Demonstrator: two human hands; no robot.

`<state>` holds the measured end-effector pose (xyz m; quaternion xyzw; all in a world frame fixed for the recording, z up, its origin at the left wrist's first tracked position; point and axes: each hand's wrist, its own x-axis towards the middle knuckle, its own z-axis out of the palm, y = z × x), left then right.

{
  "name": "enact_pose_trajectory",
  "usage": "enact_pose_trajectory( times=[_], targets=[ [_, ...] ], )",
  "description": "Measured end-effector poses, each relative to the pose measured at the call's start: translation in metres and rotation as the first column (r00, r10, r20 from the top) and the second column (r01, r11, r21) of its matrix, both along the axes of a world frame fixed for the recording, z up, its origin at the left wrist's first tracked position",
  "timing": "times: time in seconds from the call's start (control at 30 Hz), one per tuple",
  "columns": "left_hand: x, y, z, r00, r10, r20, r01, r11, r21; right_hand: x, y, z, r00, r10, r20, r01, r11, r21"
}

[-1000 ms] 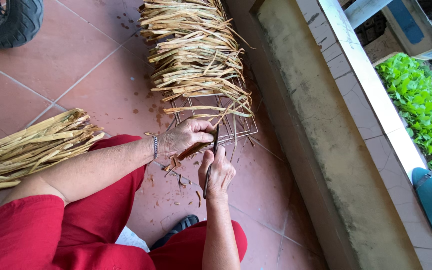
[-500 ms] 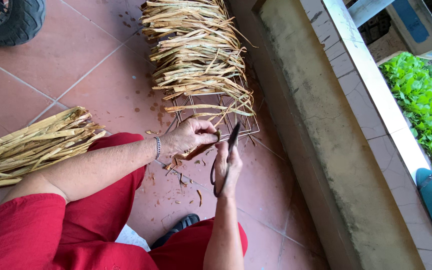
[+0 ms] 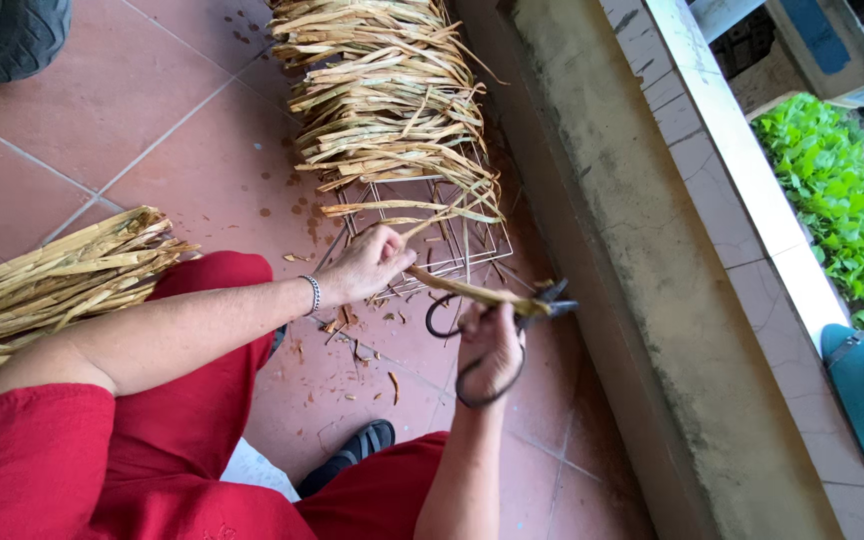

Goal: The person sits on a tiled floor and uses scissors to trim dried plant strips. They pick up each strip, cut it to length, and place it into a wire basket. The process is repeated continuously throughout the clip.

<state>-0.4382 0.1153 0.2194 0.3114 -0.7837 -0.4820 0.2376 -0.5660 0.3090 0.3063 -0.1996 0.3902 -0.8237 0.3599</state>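
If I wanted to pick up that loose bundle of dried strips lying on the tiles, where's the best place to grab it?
Probably around the middle of the bundle, from above: the strips lie flat and roughly parallel, and the ends fan out ragged, so an end grip would likely shed strips.

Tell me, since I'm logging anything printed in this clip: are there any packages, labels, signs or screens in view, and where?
None in view: no package, label, sign or screen.
What shows instead: a wire frame half woven with dried straw strips, a loose strip bundle on the tiled floor.
The left hand holds a strip; the right hand works black scissors on it.
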Motion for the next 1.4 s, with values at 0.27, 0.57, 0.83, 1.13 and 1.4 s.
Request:
enact_pose_trajectory(
  times=[0.27, 0.57, 0.83, 1.13, 1.4],
  targets=[
    [-0.019, -0.024, -0.026, 0.938, 0.187, -0.292, 0.163, 0.505, 0.848, 0.014, 0.065, -0.016, 0.865, 0.461, -0.196, -0.464, 0.885, 0.036],
    [-0.011, -0.062, 0.013, 0.758, 0.289, -0.584, 0.323, 0.612, 0.722, 0.045, 0.089, -0.097, 0.4, 0.881, -0.252, -0.173, 0.342, 0.923],
    [-0.017, -0.073, 0.007, 0.832, 0.228, -0.506, 0.147, 0.789, 0.597, 0.068, 0.082, -0.135, -0.003, 0.987, -0.162, -0.184, 0.159, 0.97],
    [-0.006, -0.024, 0.024, 0.964, -0.139, -0.226, 0.177, 0.971, 0.161, 0.011, 0.06, -0.107, 0.798, 0.427, -0.425, -0.134, 0.814, 0.566],
    [0.012, -0.001, 0.045, 0.977, -0.213, -0.028, 0.215, 0.971, 0.106, -0.019, 0.06, -0.077, 0.796, 0.197, -0.572, 0.163, 0.84, 0.517]
  ],
)
